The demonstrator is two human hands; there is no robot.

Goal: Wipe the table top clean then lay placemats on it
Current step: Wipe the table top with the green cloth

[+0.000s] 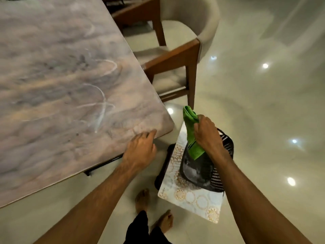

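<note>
The grey-brown marble-patterned table top (61,76) fills the left of the view, its near right corner pointing toward the person; pale curved streaks cross the surface, and whether these are veining or residue cannot be told. The left hand (140,150) rests at that corner, fingers relaxed and touching the edge, gripping nothing. The right hand (205,132) is clenched on a folded green cloth (190,124), held off the table, just right of the corner, with the cloth's loose end hanging down. Directly below it stands a black perforated plastic basket (218,173); the basket sits on a pale rectangular placemat with gold floral rings (193,205), long axis running near to far, laid on a dark low support that is largely hidden. The two hands are apart, the corner edge between them. Governing relation: the wiping surface lies left and far of the cloth; the left hand is nearer the table, but the right hand carries the cloth. Judgement: wiping calls for a leftward travel of the right hand across the corner edge; the placemat cannot be lifted until the basket is removed from it. A wooden-framed chair with beige upholstery (175,57) stands beyond the corner, near the table's right edge.
</note>
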